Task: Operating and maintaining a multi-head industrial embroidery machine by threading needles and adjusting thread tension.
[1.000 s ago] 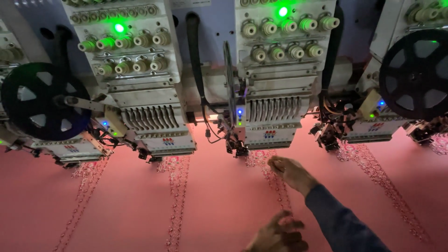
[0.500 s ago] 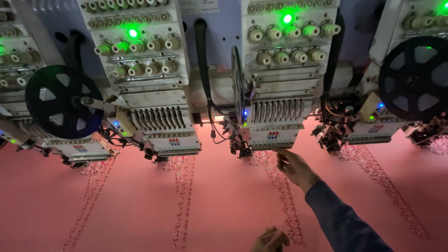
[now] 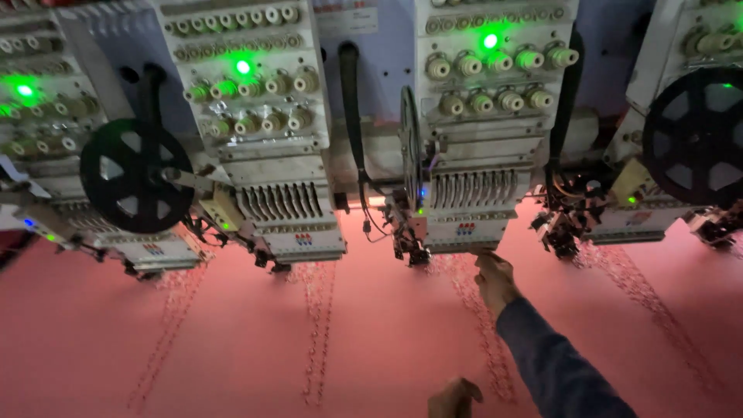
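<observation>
We see our right hand (image 3: 495, 280) at centre frame, just below the middle embroidery head (image 3: 472, 139). Our left hand (image 3: 453, 399) sits at the bottom edge on the fabric (image 3: 371, 333), with reels (image 3: 138, 186) at the far left and right.

white embroidery head (image 3: 472, 193), upright over pink fabric (image 3: 371, 325)

There is a single view, from the person's head, tilted downward and forward over the pink cloth (image 3: 371, 340) toward a row of embroidery heads (image 3: 464, 131) that fills the upper frame, fairly close. The right hand (image 3: 494, 277) reaches forward from the lower edge, sleeve entering from bottom right.
</observation>
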